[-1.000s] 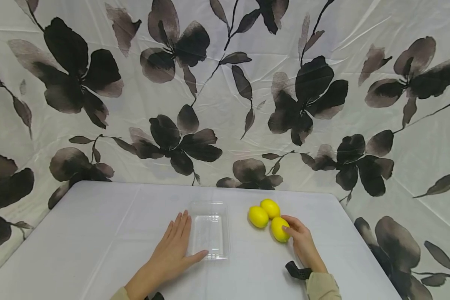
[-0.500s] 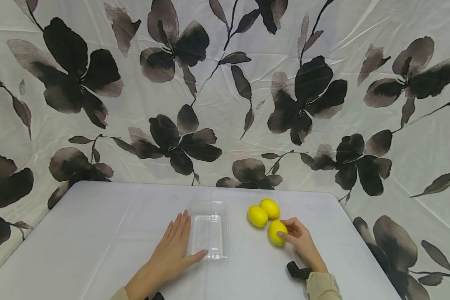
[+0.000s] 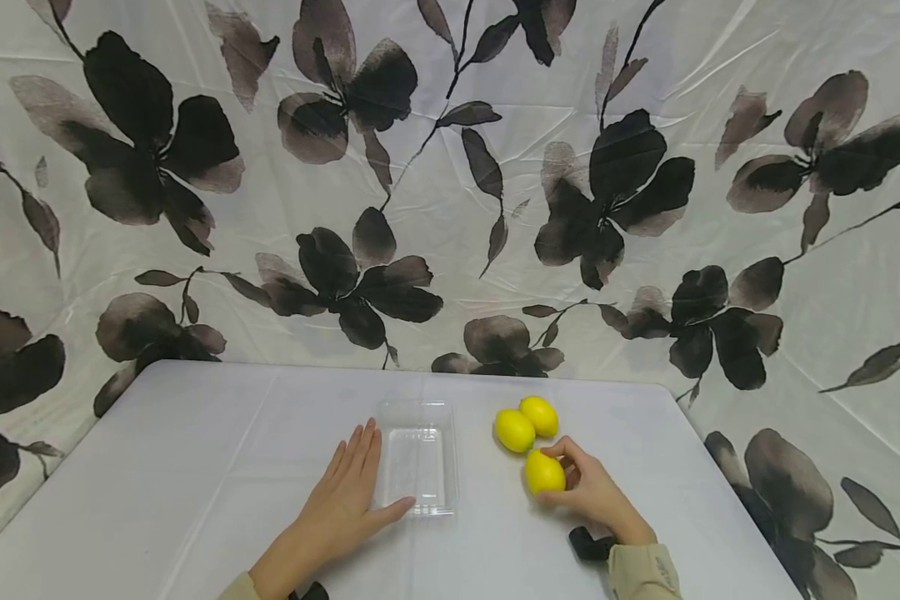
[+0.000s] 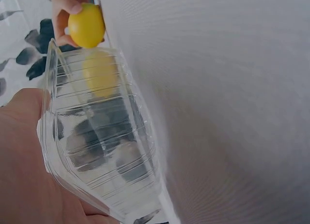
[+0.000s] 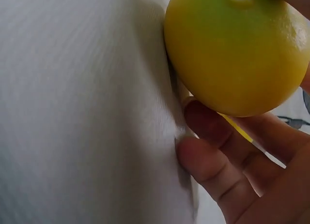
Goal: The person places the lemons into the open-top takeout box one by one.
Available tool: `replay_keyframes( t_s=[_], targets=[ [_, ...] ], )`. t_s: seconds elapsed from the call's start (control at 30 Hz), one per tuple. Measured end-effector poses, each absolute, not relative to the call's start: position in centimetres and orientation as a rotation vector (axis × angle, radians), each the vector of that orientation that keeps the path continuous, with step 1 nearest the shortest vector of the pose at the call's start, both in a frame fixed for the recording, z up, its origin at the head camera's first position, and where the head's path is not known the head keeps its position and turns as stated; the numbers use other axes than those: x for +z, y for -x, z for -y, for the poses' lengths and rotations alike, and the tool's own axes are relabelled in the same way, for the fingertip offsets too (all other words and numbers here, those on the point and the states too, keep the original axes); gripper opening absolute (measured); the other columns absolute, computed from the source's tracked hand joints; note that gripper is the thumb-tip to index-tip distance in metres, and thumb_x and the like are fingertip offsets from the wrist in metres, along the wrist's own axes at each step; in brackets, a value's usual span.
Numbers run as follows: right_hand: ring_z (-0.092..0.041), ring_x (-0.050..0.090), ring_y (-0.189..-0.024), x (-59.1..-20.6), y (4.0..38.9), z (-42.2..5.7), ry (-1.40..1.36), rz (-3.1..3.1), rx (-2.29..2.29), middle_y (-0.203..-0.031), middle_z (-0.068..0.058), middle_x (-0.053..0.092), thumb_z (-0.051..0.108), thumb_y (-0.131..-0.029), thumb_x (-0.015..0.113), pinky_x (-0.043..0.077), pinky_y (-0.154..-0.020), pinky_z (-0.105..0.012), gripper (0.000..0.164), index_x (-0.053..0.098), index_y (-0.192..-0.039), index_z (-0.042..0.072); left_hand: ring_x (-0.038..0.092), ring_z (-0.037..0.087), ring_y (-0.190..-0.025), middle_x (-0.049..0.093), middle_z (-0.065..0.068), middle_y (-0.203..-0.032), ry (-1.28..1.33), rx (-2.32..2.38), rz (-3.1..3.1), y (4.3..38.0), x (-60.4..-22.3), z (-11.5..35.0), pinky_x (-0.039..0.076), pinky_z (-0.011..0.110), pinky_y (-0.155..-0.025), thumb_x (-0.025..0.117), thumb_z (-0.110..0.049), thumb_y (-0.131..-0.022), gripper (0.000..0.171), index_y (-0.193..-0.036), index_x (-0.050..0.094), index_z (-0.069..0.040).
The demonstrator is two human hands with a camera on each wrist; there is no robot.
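Observation:
A clear plastic container (image 3: 420, 471) sits near the middle of the table, its top uncovered. My left hand (image 3: 345, 492) lies along its left side with straight fingers, the thumb spread across the near corner. To the right, my right hand (image 3: 596, 492) pinches a yellow lemon (image 3: 543, 472) between thumb and fingers. In the right wrist view this lemon (image 5: 232, 54) shows a greenish end, low beside the white cloth. Two more lemons, one in front (image 3: 513, 430) and one behind (image 3: 539, 415), lie together just beyond it. The left wrist view shows the container's ribbed wall (image 4: 97, 137) against the left palm.
A white cloth (image 3: 157, 475) covers the table. Behind it hangs a white curtain (image 3: 487, 208) with dark flowers. A black device (image 3: 591, 544) sits at the right wrist, by the beige sleeve.
My right hand has brought the held lemon a little left and away from the other two lemons. The left hand and the container stay in place.

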State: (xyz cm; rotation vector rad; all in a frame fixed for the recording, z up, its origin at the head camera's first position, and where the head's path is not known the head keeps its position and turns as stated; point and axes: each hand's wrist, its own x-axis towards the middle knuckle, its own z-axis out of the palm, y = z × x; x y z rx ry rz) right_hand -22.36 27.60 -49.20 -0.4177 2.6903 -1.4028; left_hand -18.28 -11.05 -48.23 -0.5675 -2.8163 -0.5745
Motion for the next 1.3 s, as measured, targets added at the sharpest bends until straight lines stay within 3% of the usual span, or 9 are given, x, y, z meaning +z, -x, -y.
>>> replay_keyframes(
  t_s=[0.3,0.47,0.7,0.93,1.1,1.3],
  targets=[
    [-0.02,0.053,-0.086,-48.7,22.2,-26.2,0.539,-2.711,-1.241,-0.117,-0.003,0.062,0.028,-0.065,0.093,0.048,-0.069,-0.025,0.066,0.053,-0.116,0.017,0.015,0.037,-0.15,0.016,0.023,-0.162,0.568,-0.587,2.818,18.4,-48.3,11.1,0.015,0.053,-0.12,0.055,-0.071,-0.087,0.109,-0.152,0.023,0.011],
    [-0.018,0.054,-0.089,-48.5,21.8,-24.9,0.606,-2.696,-1.207,-0.119,0.002,0.062,0.03,-0.065,0.094,0.046,-0.077,-0.028,0.066,0.052,-0.115,0.017,0.014,0.037,-0.15,0.015,0.023,-0.162,0.566,-0.584,2.82,18.3,-48.2,11.1,0.014,0.052,-0.12,0.055,-0.071,-0.087,0.109,-0.152,0.023,0.011],
    [-0.017,0.054,-0.084,-48.0,21.3,-23.2,0.614,-2.701,-1.123,-0.104,0.001,0.06,0.036,-0.065,0.092,0.045,-0.076,-0.032,0.065,0.052,-0.112,0.018,0.016,0.037,-0.149,0.016,0.022,-0.162,0.561,-0.579,2.818,18.3,-48.3,11.1,0.015,0.052,-0.12,0.056,-0.071,-0.087,0.109,-0.152,0.024,0.011],
    [-0.016,0.056,-0.079,-47.8,21.0,-22.1,0.636,-2.692,-1.156,-0.111,-0.001,0.064,0.036,-0.068,0.09,0.046,-0.072,-0.029,0.06,0.053,-0.111,0.017,0.016,0.037,-0.149,0.017,0.023,-0.162,0.565,-0.586,2.808,18.3,-48.2,11.1,0.015,0.053,-0.12,0.056,-0.071,-0.087,0.109,-0.151,0.024,0.011],
    [-0.02,0.059,-0.09,-46.9,21.1,-21.1,0.642,-2.669,-1.302,-0.118,-0.005,0.064,0.031,-0.068,0.09,0.051,-0.076,-0.032,0.057,0.052,-0.108,0.015,0.016,0.038,-0.149,0.017,0.024,-0.161,0.574,-0.575,2.803,18.3,-48.1,11.1,0.016,0.053,-0.12,0.055,-0.07,-0.088,0.108,-0.151,0.025,0.012],
    [-0.027,0.062,-0.084,-45.1,21.3,-19.2,0.566,-2.566,-1.495,-0.123,-0.014,0.058,0.026,-0.07,0.09,0.055,-0.052,-0.032,0.058,0.051,-0.111,0.013,0.015,0.037,-0.149,0.018,0.024,-0.161,0.577,-0.57,2.792,18.3,-48.3,11.1,0.017,0.053,-0.12,0.055,-0.07,-0.088,0.107,-0.151,0.026,0.012]
  ],
)
